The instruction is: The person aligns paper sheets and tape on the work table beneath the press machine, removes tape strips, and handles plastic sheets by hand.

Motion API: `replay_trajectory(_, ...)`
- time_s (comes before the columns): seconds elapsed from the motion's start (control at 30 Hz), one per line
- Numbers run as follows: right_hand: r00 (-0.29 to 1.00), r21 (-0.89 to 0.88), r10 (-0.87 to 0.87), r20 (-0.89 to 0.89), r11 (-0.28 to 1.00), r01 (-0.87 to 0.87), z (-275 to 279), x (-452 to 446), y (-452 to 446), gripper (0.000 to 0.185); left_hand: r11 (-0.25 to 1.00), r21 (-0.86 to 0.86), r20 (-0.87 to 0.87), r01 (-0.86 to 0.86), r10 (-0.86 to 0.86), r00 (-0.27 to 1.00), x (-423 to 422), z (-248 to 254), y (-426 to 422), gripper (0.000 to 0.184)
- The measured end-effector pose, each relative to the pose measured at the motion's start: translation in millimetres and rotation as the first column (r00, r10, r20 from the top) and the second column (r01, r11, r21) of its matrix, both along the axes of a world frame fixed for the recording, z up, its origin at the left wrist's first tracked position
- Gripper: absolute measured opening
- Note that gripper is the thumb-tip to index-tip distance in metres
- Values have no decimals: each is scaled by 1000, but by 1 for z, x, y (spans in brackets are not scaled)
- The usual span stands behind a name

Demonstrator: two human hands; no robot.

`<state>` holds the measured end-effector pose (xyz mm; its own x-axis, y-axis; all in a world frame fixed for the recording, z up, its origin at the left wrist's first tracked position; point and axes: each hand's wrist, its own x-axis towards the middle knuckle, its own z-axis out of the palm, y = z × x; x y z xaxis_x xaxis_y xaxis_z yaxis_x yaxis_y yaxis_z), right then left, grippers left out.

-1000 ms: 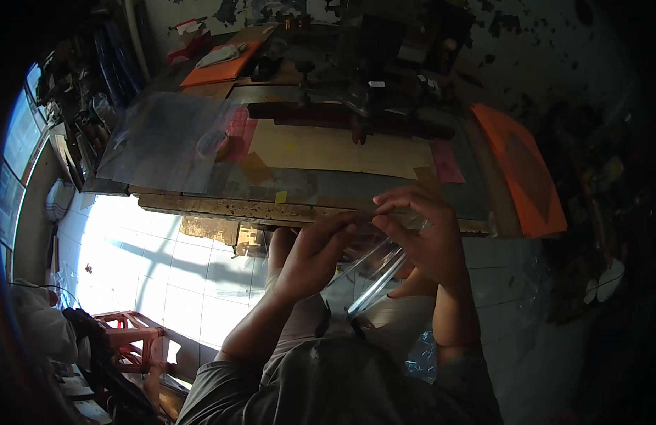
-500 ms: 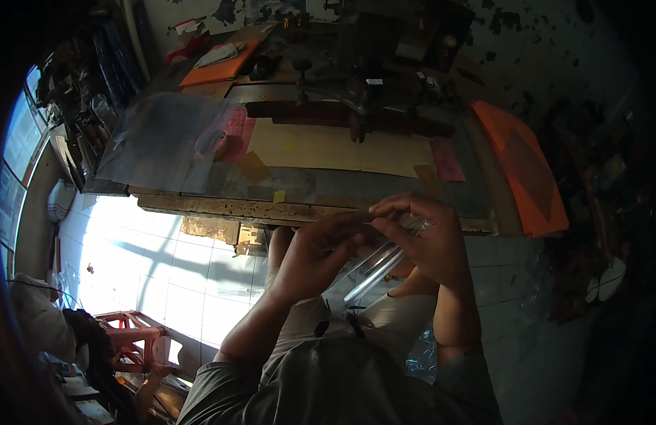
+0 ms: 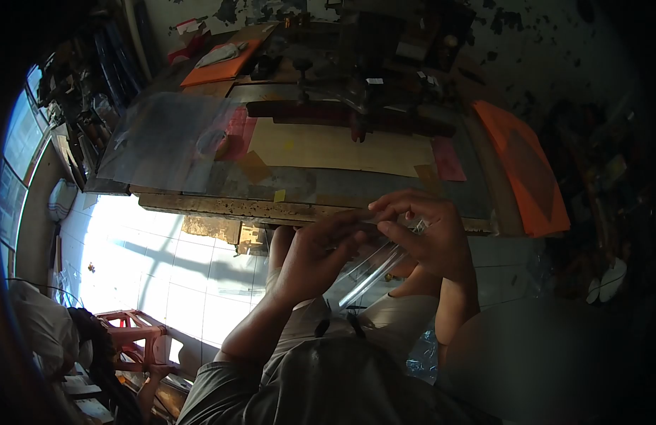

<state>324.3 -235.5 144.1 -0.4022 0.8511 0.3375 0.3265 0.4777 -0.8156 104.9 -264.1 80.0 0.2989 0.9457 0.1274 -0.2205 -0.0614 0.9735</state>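
A clear plastic sheet or bag [image 3: 372,278] hangs between my hands over my lap, with a bright streak along its fold. My left hand [image 3: 315,256] is closed on its left side, with curled fingers and thumb near the upper edge. My right hand [image 3: 430,230] bends its fingers and thumb around the right side, and its fingertips nearly meet those of the left hand. The plastic's upper part is partly hidden behind the fingers. Just beyond my hands runs the worn wooden front edge [image 3: 228,207] of a worktable.
On the worktable lie a pale yellow board [image 3: 328,145], pink pieces [image 3: 449,159] and a large clear sheet [image 3: 158,142]. A dark bar [image 3: 349,117] spans the board. Orange sheets [image 3: 520,166] rest at the right. Another person's arm [image 3: 150,388] is beside a pink stool [image 3: 133,336].
My right thumb and fingers have shifted slightly on the plastic, and its lower end has swung a little left. A blurred grey shape has appeared at lower right, over my right sleeve.
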Motion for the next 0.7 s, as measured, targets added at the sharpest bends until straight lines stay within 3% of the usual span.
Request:
replay_trajectory(0.23, 993, -5, 82, -82, 997, -83, -8, 3, 6, 11, 990, -108, 201, 95, -72, 977, -9, 0, 1, 33)
replay_trajectory(0.43, 989, -6, 109, -97, 994, -110, -6, -1, 3, 11, 986, -130, 236, 108, -75, 969, -15, -1, 0, 31)
replay_trajectory(0.7, 996, 7, 60, -64, 998, -60, 0, -5, -2, 10, 997, -83, 130, 1, 10, 991, -14, 5, -7, 30)
